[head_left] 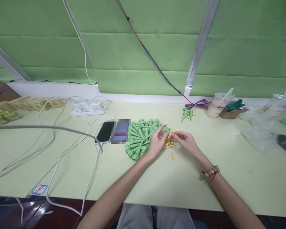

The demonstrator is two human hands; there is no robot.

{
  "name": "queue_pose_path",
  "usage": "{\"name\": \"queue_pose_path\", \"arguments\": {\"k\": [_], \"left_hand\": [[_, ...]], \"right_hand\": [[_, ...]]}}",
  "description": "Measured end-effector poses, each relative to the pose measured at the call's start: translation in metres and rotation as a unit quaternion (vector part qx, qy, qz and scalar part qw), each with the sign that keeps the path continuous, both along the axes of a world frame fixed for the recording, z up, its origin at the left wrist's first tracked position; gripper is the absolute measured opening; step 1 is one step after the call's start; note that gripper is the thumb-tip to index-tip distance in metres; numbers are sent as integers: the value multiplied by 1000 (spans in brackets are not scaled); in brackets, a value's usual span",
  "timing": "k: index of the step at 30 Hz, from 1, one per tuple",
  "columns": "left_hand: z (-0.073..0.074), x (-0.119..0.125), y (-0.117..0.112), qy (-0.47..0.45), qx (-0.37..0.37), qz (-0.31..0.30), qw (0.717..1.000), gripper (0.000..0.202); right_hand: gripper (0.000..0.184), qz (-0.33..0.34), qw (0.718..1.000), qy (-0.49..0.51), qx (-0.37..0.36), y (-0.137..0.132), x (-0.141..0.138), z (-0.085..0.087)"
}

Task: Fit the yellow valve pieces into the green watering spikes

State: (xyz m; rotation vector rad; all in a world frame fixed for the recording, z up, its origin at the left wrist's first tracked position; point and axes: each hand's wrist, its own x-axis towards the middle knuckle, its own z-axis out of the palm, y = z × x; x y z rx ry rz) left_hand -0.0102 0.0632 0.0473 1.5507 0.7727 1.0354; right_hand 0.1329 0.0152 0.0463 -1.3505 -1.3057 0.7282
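Observation:
My left hand [156, 142] is closed around a green plastic spike [166, 129], whose wide head shows past the fingertips. Facing it, my right hand [186, 142] pinches a small yellow plastic piece [171, 135] close to that head; the piece is mostly covered by the fingers. Under and between both hands lies a pile of small yellow pieces [169, 143], with one loose yellow piece [173, 156] nearer me. A heap of green hollow-headed spikes [138, 140] spreads to the left, partly behind my left hand.
Two phones, one dark [106, 132] and one blurred [120, 131], lie left of the heap. White cables run from a power strip [88, 108]. Several green spikes with yellow pieces [187, 113] lie farther back. A drink cup [218, 105] and plastic bags [259, 130] stand right.

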Motion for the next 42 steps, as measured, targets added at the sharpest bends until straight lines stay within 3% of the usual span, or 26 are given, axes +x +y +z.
{"name": "queue_pose_path", "arguments": {"k": [3,8,12,14,19,23,29,34,36,39,42], "left_hand": [[2,-1,1,6,5,5,1000,44],[10,-6,8,-30,-21,31,999,47],[14,-7,10,-84,-55,34,994,49],[14,-6,8,-91,-66,12,994,49],[15,-2,-2,-75,-51,-59,994,46],[18,-2,-7,-51,-32,-78,995,43],[21,-4,-8,-1,-23,-105,994,43],[20,-4,-7,24,-13,-104,994,46],[20,-4,-7,20,-6,-94,995,45],[19,-5,-4,22,13,-73,997,43],[18,-8,1,45,55,-76,995,42]], "right_hand": [[27,-23,999,-26,3,-2,1,2],[22,-74,985,-127,92,-3,8,4],[27,-80,984,-142,69,0,14,2],[31,-69,990,-112,61,1,11,2],[32,3,996,84,4,-3,-8,9],[32,23,991,130,4,-7,-16,12],[25,1,999,-1,52,-12,-9,15],[20,-36,974,-166,148,-14,-6,18],[17,-32,982,-127,133,-12,-5,18],[24,32,998,47,20,-8,-4,19],[29,141,961,214,-107,-6,-3,18]]}}
